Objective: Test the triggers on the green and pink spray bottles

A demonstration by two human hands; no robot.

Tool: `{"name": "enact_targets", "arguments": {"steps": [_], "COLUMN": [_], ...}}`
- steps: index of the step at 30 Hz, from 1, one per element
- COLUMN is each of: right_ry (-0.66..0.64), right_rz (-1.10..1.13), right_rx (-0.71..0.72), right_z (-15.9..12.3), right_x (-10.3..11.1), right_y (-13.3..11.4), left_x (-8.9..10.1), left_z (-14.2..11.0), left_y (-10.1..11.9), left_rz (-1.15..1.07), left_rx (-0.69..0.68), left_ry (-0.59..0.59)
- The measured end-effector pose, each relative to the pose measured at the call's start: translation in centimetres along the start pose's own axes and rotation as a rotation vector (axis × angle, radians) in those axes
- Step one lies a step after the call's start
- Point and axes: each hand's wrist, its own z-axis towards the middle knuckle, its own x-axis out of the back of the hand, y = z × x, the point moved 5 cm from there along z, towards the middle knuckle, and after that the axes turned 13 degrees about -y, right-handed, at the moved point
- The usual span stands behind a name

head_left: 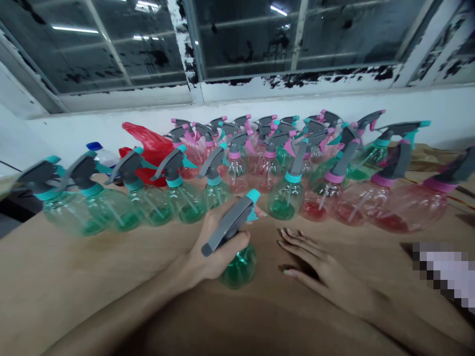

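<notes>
Wrapped round the neck of a green spray bottle (239, 269) is my left hand (218, 247). That bottle has a grey trigger head with a teal nozzle, pointing away from me, and green colour shows in its clear round body. To its right, my right hand (315, 267) rests palm down on the table, fingers stretched out and holding nothing. Just beyond the hands stands another green spray bottle (282, 205) with a teal collar. Beside that one is a pink spray bottle (315, 207).
Several green bottles (152, 210) line the left of the wooden table (148, 306); pink ones (393, 212) line the right. More bottles crowd behind them. A red plastic bag (148, 141) and a blue-capped bottle (102, 155) sit back left. A window (297, 37) rises behind.
</notes>
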Motion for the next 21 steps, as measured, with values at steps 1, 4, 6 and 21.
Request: {"name": "enact_targets", "arguments": {"steps": [1,4,6,21], "right_ry": [-0.006,-0.006,0.004,0.023], "right_rz": [-0.005,-0.019,-0.016,-0.025], "right_rx": [-0.004,-0.008,-0.001,0.01], "right_z": [-0.05,-0.18,-0.22,-0.18], "right_x": [0.01,0.01,-0.01,0.03], "right_y": [0.13,0.43,0.48,0.31], "left_x": [0.08,0.2,0.21,0.09], "left_z": [0.01,0.09,0.16,-0.14], "left_y": [0.1,0.42,0.73,0.28], "left_rz": [-0.002,-0.026,-0.041,0.0], "left_rx": [-0.008,-0.018,-0.021,0.033], "left_ry": [0.003,-0.013,-0.034,0.015]}}
